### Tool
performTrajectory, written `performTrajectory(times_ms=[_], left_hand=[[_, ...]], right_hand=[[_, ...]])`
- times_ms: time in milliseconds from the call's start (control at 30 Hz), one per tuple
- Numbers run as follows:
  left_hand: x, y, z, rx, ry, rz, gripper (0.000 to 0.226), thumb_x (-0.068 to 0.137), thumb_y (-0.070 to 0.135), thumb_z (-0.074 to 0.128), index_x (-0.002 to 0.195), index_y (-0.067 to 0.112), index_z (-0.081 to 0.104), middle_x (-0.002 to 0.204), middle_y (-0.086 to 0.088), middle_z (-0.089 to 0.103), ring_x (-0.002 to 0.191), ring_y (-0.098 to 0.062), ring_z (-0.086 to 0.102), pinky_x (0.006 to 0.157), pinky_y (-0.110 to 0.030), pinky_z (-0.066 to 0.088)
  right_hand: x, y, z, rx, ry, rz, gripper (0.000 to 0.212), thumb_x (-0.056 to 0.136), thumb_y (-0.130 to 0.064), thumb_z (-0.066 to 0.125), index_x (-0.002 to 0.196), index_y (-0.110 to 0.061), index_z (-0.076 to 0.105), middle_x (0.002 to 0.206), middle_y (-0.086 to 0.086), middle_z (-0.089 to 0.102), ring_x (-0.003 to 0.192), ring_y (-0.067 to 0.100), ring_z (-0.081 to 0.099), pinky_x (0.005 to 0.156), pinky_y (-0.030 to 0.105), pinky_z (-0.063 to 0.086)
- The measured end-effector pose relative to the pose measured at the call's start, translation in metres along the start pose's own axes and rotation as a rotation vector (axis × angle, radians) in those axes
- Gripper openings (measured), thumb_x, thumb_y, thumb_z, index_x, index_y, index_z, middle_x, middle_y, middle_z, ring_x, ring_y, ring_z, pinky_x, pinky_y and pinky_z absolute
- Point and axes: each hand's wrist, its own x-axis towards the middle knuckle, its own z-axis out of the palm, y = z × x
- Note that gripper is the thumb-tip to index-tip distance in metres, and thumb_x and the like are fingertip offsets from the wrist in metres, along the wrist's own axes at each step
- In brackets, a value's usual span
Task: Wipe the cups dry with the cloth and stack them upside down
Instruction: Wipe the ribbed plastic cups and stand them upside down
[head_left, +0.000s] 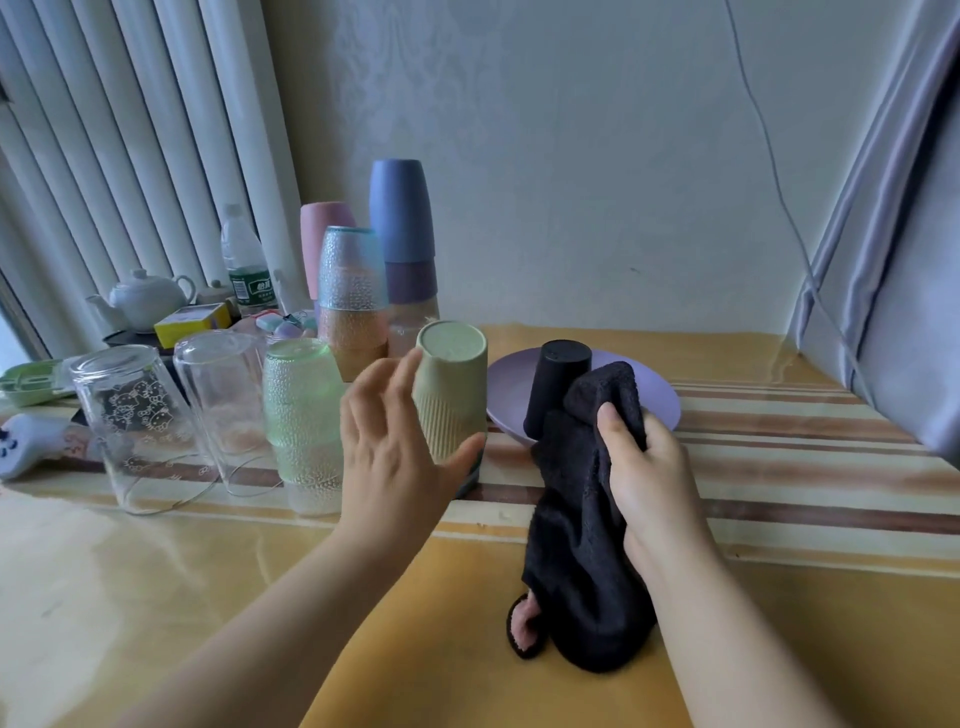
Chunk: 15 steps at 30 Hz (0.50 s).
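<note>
Cup (451, 395): pale green, ribbed, inverted

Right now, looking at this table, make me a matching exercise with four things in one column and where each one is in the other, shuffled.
Things:
1. green ribbed cup
2. black cup
3. black cloth
4. blue cup

Places:
A. top of the tall stack at the back
B. gripped by the right hand
C. upside down at the left hand
D. on the purple plate

Pairs: 1-C, 2-D, 3-B, 4-A
</note>
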Motion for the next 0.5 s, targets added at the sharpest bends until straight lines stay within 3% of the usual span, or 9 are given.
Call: performTrajectory(times_ms=[67, 200, 300, 500], left_hand=[[-0.001, 0.001, 0.004, 0.013, 0.012, 0.072, 0.088, 0.07, 0.042, 0.074, 0.14, 0.019, 0.026, 0.132, -0.003, 0.027, 0.123, -0.028, 0.032, 0.106, -0.048, 0.029], [0.014, 0.005, 0.003, -0.302, -0.137, -0.296, 0.108, 0.066, 0.031, 0.084, 0.145, 0.035, 0.011, 0.139, -0.003, 0.03, 0.132, -0.026, 0.037, 0.112, -0.042, 0.032], [0.023, 0.0, 0.005, -0.382, -0.258, -0.456, 0.092, 0.071, 0.033, 0.083, 0.144, 0.031, 0.026, 0.127, 0.002, 0.051, 0.119, -0.021, 0.051, 0.098, -0.037, 0.043], [0.028, -0.008, 0.012, -0.504, -0.256, -0.567, 0.069, 0.073, 0.042, 0.081, 0.128, 0.036, 0.041, 0.114, 0.008, 0.058, 0.113, -0.021, 0.056, 0.095, -0.05, 0.05]], right_hand=[[0.002, -0.001, -0.002, 0.03, 0.033, 0.019, 0.015, 0.093, -0.034, 0.054, 0.09, -0.024, 0.066, 0.092, 0.0, 0.071, 0.09, 0.021, 0.067, 0.084, 0.042, 0.055], [0.002, -0.001, -0.003, 0.05, 0.035, 0.029, 0.015, 0.093, -0.032, 0.054, 0.092, -0.022, 0.065, 0.094, 0.003, 0.071, 0.089, 0.022, 0.067, 0.079, 0.038, 0.055], [0.002, 0.001, -0.002, 0.048, 0.029, 0.028, 0.016, 0.092, -0.033, 0.055, 0.096, -0.022, 0.066, 0.095, 0.002, 0.071, 0.089, 0.021, 0.068, 0.08, 0.04, 0.055], [0.003, 0.002, -0.001, 0.05, 0.033, 0.026, 0.017, 0.092, -0.033, 0.055, 0.097, -0.021, 0.066, 0.095, 0.001, 0.071, 0.089, 0.019, 0.068, 0.081, 0.04, 0.055]])
